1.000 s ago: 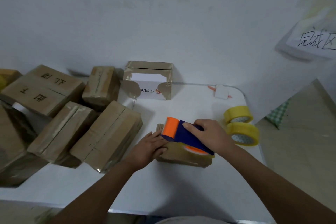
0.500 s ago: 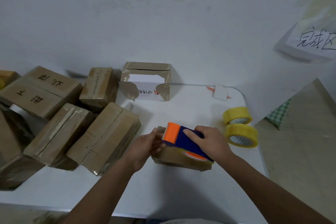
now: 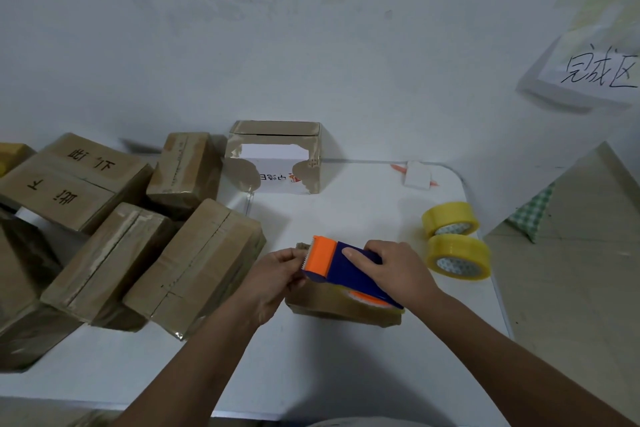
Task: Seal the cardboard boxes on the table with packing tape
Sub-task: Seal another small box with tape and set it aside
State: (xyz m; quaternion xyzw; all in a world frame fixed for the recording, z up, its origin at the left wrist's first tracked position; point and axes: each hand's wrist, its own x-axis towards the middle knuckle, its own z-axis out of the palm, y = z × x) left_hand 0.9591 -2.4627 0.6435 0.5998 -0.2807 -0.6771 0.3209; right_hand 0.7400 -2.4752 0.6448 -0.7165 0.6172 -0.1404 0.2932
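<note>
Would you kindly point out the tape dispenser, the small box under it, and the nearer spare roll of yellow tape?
tape dispenser (image 3: 348,267): head view, on its blue body.
small box (image 3: 322,300): head view, on its near side wall.
nearer yellow tape roll (image 3: 460,248): head view, on its outer yellow band.

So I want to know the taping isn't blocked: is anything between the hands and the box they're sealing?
Nothing visible is. The right hand holds the tape dispenser on top of the small cardboard box, and the left hand is at the box's left end by the dispenser's orange blade end. The other boxes lie apart, to the left.
</note>
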